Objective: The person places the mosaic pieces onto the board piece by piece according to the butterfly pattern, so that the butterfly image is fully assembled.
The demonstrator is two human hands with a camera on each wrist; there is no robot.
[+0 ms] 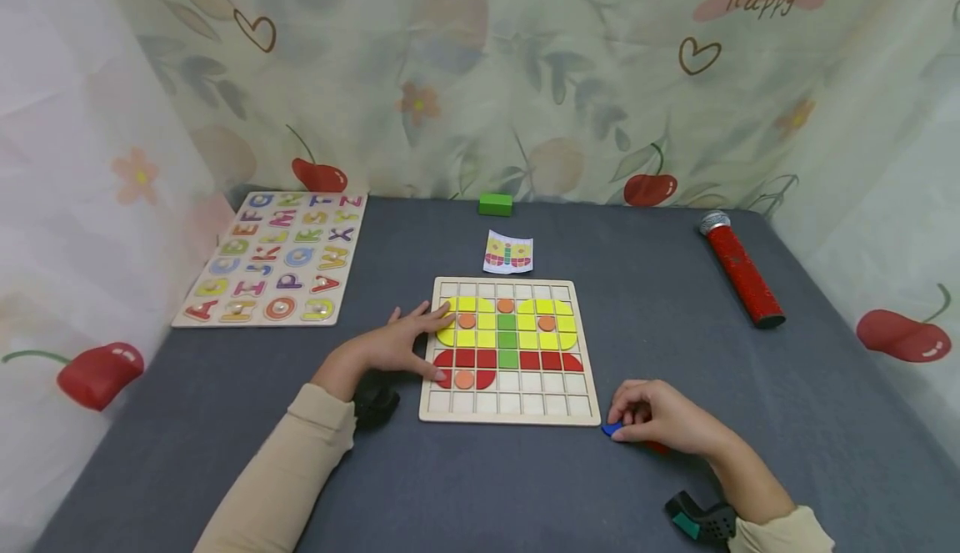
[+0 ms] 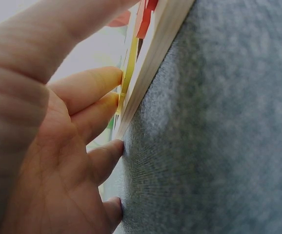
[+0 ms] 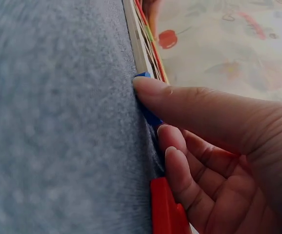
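A wooden grid board lies on the table with yellow, red, green and orange tiles in a butterfly-like pattern. My left hand rests on its left edge, fingers spread, thumb on a red tile at the lower left. In the left wrist view, two fingertips touch the yellow tiles. Just off the board's lower right corner, my right hand pinches a blue tile, thumb over it in the right wrist view. A red piece lies under that hand's curled fingers.
Behind the board lies a small butterfly picture card, with a green block farther back. An alphabet puzzle board is at the back left. At the right lies a red microphone. Printed curtains enclose the table's back and sides.
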